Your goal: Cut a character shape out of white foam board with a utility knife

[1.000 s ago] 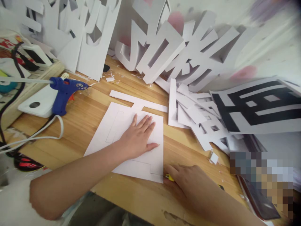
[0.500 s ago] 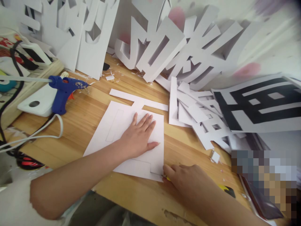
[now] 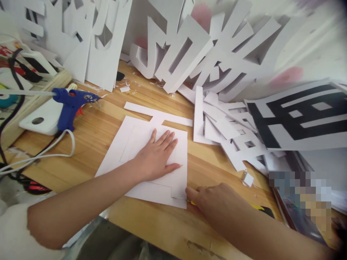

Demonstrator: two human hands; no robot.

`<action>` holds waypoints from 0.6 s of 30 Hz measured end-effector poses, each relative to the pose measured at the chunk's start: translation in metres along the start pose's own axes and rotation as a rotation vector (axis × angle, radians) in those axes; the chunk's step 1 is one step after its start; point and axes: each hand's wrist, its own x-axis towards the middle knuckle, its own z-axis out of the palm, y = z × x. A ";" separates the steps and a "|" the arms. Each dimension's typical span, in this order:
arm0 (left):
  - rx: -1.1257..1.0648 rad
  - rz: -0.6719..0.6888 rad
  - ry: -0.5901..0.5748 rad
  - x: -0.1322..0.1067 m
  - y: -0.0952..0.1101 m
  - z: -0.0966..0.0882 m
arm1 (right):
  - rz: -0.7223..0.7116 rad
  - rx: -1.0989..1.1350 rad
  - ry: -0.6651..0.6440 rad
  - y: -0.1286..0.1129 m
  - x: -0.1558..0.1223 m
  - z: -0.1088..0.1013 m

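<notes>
A white sheet (image 3: 116,159) with thin outlines drawn or scored on it lies on the wooden table. My left hand (image 3: 157,157) rests flat across it, fingers spread, pressing it down. At the sheet's lower right edge, my right hand (image 3: 206,198) is closed around a yellow and black utility knife (image 3: 261,208). Most of the knife is hidden by the hand; its front end points at a line running to the edge. Just beyond the sheet, touching or partly under it, is a white cut-out strip piece (image 3: 159,115).
A blue glue gun (image 3: 69,108) and its white cord are at the left. White cut-out characters (image 3: 181,57) lean against the wall. Cut pieces (image 3: 217,122) are piled at the right, beside a black-printed sheet (image 3: 303,115). A small white scrap (image 3: 248,179) lies near my right arm.
My right hand has shifted slightly at the sheet's right edge, and the knife's rear end has swung a little up and right. My left hand keeps its place on the sheet.
</notes>
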 end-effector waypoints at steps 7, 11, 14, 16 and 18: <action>-0.018 0.009 0.026 0.000 -0.001 0.001 | 0.016 0.044 -0.009 0.004 -0.003 0.006; -0.013 0.012 0.046 0.000 -0.001 0.003 | 0.028 0.071 0.026 0.008 -0.006 0.017; -0.011 0.008 0.055 -0.001 0.000 0.003 | 0.040 0.061 0.028 0.010 -0.008 0.021; -0.008 0.006 0.065 -0.001 0.000 0.003 | 0.051 0.051 0.030 0.010 -0.010 0.021; -0.004 0.006 0.072 -0.002 0.000 0.003 | 0.063 0.058 0.041 0.010 -0.011 0.020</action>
